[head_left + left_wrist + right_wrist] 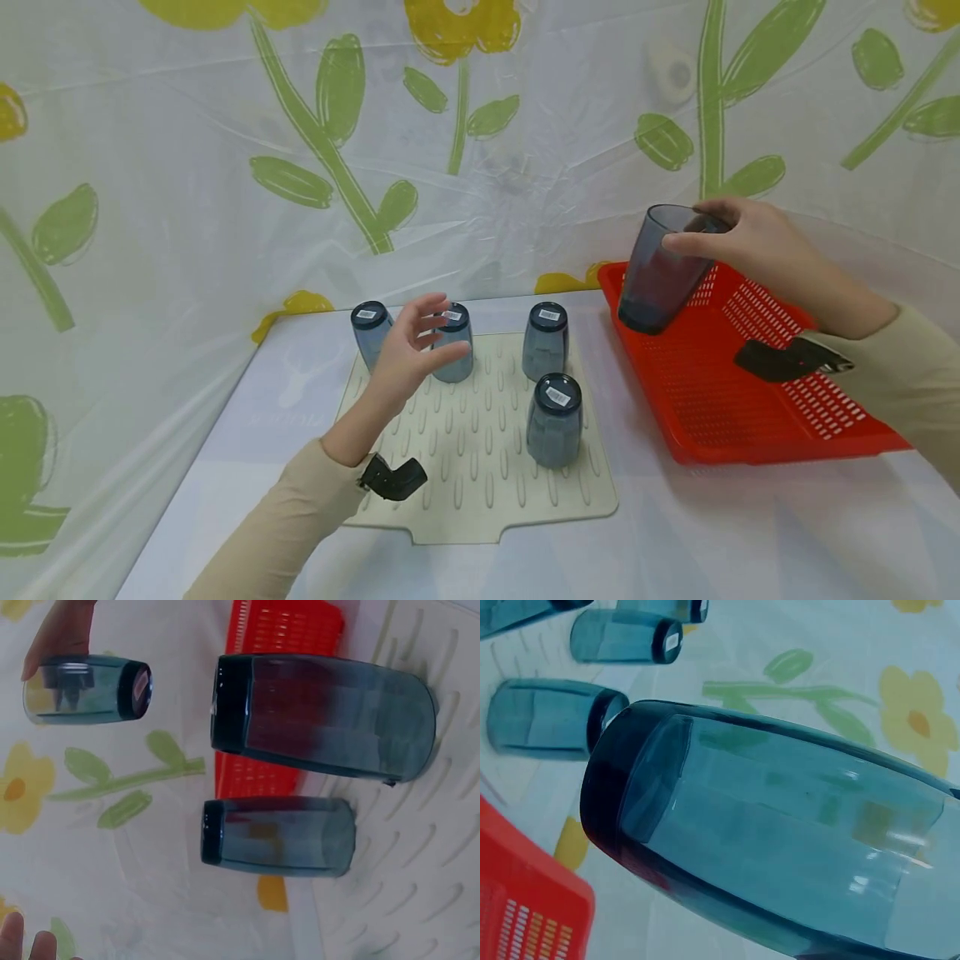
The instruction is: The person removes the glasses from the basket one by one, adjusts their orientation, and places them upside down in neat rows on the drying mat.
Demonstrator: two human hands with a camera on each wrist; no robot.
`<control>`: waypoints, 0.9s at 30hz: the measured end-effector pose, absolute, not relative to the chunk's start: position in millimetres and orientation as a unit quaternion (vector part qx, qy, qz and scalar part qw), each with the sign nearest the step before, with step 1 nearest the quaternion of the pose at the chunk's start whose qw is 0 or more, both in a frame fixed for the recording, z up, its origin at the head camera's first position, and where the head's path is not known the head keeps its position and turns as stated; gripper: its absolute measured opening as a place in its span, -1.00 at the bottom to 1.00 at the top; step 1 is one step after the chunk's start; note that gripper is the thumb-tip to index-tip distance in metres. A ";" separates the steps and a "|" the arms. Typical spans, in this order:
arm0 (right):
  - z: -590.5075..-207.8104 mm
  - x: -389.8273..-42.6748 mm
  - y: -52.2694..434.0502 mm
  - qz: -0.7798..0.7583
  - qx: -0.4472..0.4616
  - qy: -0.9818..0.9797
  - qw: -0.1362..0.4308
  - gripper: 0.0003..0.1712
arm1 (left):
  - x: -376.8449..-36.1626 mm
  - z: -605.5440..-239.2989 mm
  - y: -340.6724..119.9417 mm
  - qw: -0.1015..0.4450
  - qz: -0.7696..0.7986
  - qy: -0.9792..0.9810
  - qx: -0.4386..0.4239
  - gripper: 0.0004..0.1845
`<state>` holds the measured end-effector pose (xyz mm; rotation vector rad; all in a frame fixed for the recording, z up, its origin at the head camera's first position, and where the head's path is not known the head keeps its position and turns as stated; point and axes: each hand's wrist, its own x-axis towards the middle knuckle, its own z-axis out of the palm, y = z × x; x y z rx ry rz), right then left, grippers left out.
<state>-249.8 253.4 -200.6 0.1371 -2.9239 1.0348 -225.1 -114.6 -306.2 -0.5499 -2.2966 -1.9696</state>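
Observation:
High over the left side of the red basket, my right hand (pixel 772 254) grips a blue-tinted drinking glass (pixel 663 283) near its rim. The glass is tilted, mouth up, with its dark base toward the lower left. It fills much of the right wrist view. My left hand (pixel 408 350) is raised over the left part of a cream ridged drying mat (pixel 468 450), fingers loosely bent and nothing in them. Behind it, partly hidden, are upside-down glasses at the far left (pixel 367 321) and beside it (pixel 454 367). Two more inverted glasses stand on the right, one far (pixel 545 350), one nearer (pixel 553 433).
The red plastic basket (pixel 720 450) with slotted walls stands right of the mat on a pale tablecloth (pixel 285 500). A white flower-print sheet (pixel 525 208) hangs behind the table. Small white labels show on the bases of the inverted glasses.

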 end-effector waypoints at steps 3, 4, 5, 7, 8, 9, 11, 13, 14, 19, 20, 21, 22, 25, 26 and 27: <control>-198.5 -248.5 248.2 0.350 0.044 -0.936 0.016 -0.06 | -225.9 -302.6 -109.6 0.034 -0.640 -0.745 -0.187 -0.29; -198.2 -248.2 246.3 0.357 0.043 -0.933 0.014 -0.07 | -226.1 -301.2 -107.7 0.035 -0.640 -0.744 -0.189 -0.29; -198.0 -247.9 244.4 0.365 0.043 -0.930 0.012 -0.08 | -226.3 -299.7 -105.8 0.036 -0.640 -0.743 -0.192 -0.29; -198.2 -247.4 240.3 0.378 0.045 -0.925 0.012 -0.12 | -226.7 -297.2 -101.8 0.037 -0.641 -0.741 -0.196 -0.30; -198.6 -247.2 238.0 0.385 0.047 -0.922 0.010 -0.14 | -226.9 -296.1 -100.0 0.037 -0.644 -0.738 -0.198 -0.30; -199.2 -246.9 235.6 0.389 0.047 -0.920 0.009 -0.15 | -226.8 -294.9 -98.0 0.038 -0.645 -0.737 -0.200 -0.31; -200.5 -245.9 230.7 0.392 0.049 -0.918 0.012 -0.17 | -227.6 -293.8 -94.4 0.036 -0.649 -0.733 -0.203 -0.31; -202.5 -245.4 225.8 0.406 0.052 -0.912 0.016 -0.17 | -228.9 -294.0 -90.7 0.033 -0.657 -0.724 -0.208 -0.28; -203.4 -245.0 223.3 0.414 0.053 -0.908 0.018 -0.17 | -229.6 -294.6 -88.7 0.031 -0.661 -0.720 -0.211 -0.26; -208.9 -244.1 211.6 0.463 0.061 -0.884 0.029 -0.20 | -233.8 -298.5 -78.1 0.032 -0.671 -0.707 -0.221 -0.20; -210.2 -244.1 209.7 0.473 0.062 -0.878 0.032 -0.20 | -234.5 -299.5 -75.9 0.032 -0.671 -0.707 -0.222 -0.16; -211.6 -243.6 208.2 0.478 0.064 -0.875 0.034 -0.21 | -235.0 -300.5 -73.9 0.032 -0.671 -0.706 -0.224 -0.13; -213.3 -243.5 206.9 0.485 0.067 -0.871 0.038 -0.23 | -235.4 -301.4 -71.9 0.033 -0.671 -0.705 -0.225 -0.11; -219.4 -243.7 205.0 0.517 0.082 -0.852 0.037 -0.30 | -236.3 -304.4 -66.3 0.031 -0.677 -0.698 -0.231 0.04; -221.7 -243.8 204.6 0.527 0.087 -0.844 0.035 -0.32 | -236.1 -305.1 -64.5 0.030 -0.677 -0.698 -0.231 0.08; -223.9 -243.7 204.1 0.538 0.094 -0.837 0.033 -0.36 | -236.0 -305.8 -62.6 0.030 -0.678 -0.697 -0.232 0.08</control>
